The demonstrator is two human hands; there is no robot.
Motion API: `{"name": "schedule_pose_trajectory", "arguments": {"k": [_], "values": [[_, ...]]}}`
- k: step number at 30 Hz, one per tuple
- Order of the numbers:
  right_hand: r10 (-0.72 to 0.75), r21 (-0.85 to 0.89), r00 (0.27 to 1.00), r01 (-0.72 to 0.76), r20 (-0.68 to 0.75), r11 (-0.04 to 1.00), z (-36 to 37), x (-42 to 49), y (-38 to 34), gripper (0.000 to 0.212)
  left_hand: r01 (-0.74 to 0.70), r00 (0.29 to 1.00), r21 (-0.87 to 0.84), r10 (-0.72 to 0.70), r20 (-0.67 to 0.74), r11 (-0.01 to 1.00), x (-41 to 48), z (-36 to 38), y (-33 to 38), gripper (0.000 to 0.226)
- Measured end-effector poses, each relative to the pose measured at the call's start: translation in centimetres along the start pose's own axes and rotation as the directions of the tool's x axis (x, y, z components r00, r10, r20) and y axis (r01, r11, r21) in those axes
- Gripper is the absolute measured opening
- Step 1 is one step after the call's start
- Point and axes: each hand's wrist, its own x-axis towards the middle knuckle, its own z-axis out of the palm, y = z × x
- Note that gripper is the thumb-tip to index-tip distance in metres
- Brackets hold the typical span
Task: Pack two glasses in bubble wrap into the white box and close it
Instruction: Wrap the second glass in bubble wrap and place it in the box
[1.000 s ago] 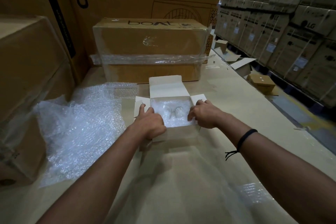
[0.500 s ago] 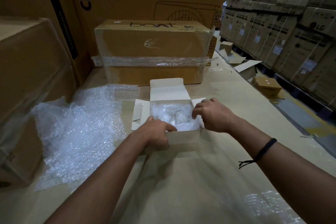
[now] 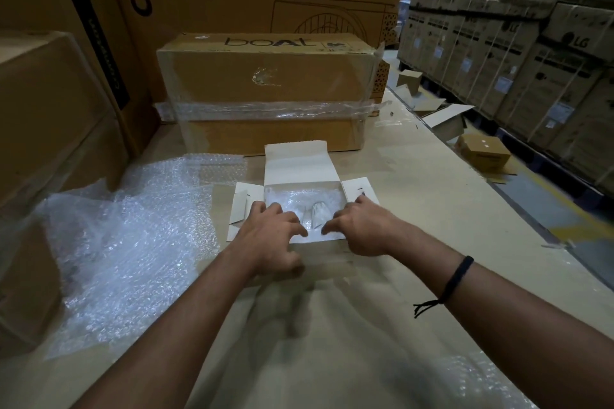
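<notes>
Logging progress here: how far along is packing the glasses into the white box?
Done: the bubble-wrapped glasses sit inside the open white cardboard box. In hand: left hand and right hand rest on the wrap. Left: side flaps and lid need closing.

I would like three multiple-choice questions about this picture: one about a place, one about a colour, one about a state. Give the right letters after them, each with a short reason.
1. What stands directly behind the white box?
A) a blue bucket
B) the boAt carton
C) a stack of plates

2. What colour is the band on the right wrist?
A) red
B) yellow
C) black

3. In what state is the white box?
A) open, with its lid flap up
B) closed and taped
C) crushed flat

Answers:
1 B: the brown carton printed boAt stands just beyond the lid flap.
2 C: the cord reads black against the arm.
3 A: the lid flap stands up at the far side, the side flaps lie outward, and the wrapped glasses show inside.
</notes>
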Motion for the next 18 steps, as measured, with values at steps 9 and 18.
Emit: {"name": "schedule_pose_trajectory", "arguments": {"k": [9,18], "values": [[0.035,-0.032,0.999,-0.036,-0.038,0.999,0.1,-0.7,1.0,0.05,0.051,0.981,-0.21,-0.009,0.193,0.976,1.0,1.0,0.7,0.037],[0.06,-0.082,0.992,-0.051,0.108,0.995,0.7,-0.3,2.0,0.044,0.139,0.99,0.002,-0.139,0.011,0.99,-0.3,-0.3,-1.2,0.085]]}}
